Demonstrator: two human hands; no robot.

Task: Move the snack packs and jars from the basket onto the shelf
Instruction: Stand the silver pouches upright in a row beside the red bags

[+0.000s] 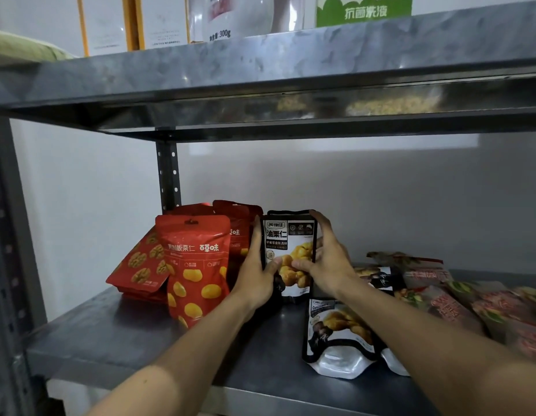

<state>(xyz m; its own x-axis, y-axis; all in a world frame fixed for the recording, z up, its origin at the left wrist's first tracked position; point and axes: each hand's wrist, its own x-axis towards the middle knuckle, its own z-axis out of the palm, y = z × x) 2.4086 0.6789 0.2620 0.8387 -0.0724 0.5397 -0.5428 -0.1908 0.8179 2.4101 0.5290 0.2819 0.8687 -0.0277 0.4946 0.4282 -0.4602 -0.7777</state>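
Just right of the red packs [197,259], my left hand [257,277] gripped the black chestnut pack [290,241] by its left edge, my right hand [329,265] by its right. It stood upright between them on the shelf [125,334], long axis vertical, both hands equally near.

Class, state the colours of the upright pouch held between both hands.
The upright pouch is white with black edging and yellow chestnuts; head view.
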